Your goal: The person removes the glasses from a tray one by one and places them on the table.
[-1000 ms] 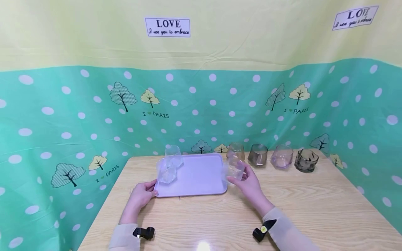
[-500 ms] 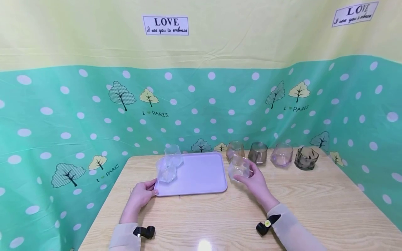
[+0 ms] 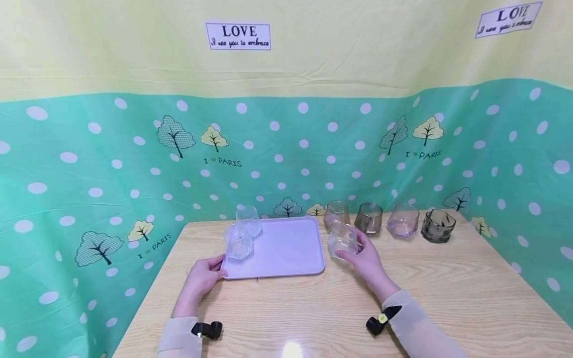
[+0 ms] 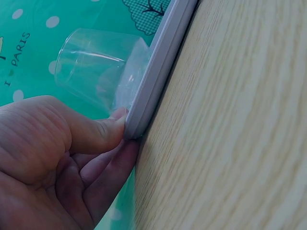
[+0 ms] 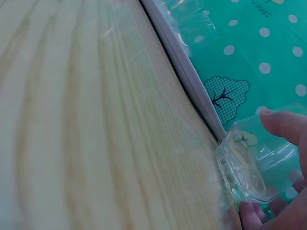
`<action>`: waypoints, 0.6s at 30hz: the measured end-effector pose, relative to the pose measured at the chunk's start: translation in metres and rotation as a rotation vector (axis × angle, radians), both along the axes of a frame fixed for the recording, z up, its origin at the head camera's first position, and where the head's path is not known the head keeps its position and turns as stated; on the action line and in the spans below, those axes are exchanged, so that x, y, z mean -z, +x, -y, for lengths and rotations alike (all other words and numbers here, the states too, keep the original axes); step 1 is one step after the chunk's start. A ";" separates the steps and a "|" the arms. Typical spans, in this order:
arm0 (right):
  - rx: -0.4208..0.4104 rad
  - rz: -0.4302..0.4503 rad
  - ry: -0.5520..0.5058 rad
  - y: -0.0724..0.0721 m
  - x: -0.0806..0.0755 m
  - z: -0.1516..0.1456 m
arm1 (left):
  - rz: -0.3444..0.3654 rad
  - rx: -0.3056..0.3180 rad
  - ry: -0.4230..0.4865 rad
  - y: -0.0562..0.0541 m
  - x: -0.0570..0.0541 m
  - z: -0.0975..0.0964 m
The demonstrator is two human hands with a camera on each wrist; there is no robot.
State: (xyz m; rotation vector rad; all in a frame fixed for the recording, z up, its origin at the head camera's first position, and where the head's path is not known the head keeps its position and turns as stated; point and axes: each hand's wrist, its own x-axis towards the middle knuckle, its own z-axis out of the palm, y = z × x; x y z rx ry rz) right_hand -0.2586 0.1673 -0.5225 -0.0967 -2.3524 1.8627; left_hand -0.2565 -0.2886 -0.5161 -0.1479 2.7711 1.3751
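In the head view a lilac tray (image 3: 286, 251) lies on the table, with a clear glass (image 3: 248, 222) and a second clear glass (image 3: 240, 247) standing at its left end. My left hand (image 3: 204, 276) pinches the tray's near left corner; the left wrist view shows thumb above and fingers under the rim (image 4: 158, 72). Just right of the tray, my right hand (image 3: 368, 258) grips another clear glass (image 3: 342, 242) from its right side. In the right wrist view this glass (image 5: 254, 165) is upright, its faceted base close over the wood beside the tray's edge.
Behind and right of my right hand stands a row of tinted glasses: amber (image 3: 336, 215), grey (image 3: 369, 220), pale purple (image 3: 403, 222) and dark smoky (image 3: 437, 226). A dotted green curtain (image 3: 286, 132) hangs along the back and sides of the wooden table (image 3: 277, 318).
My right hand has shifted a little to the right with the clear glass, off the tray's right edge, then stays almost still. The left hand and tray have not moved.
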 end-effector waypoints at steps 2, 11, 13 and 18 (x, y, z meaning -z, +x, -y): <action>0.000 -0.002 0.001 0.000 0.001 0.000 | 0.001 -0.002 0.000 0.000 0.000 0.000; -0.014 -0.003 -0.008 -0.001 0.001 0.000 | 0.012 -0.017 -0.007 0.001 -0.001 -0.001; -0.018 0.000 -0.007 -0.001 0.001 -0.001 | 0.011 -0.018 -0.014 0.001 -0.002 -0.001; -0.029 0.011 -0.003 -0.001 0.001 -0.001 | 0.012 -0.014 -0.019 0.002 -0.003 -0.001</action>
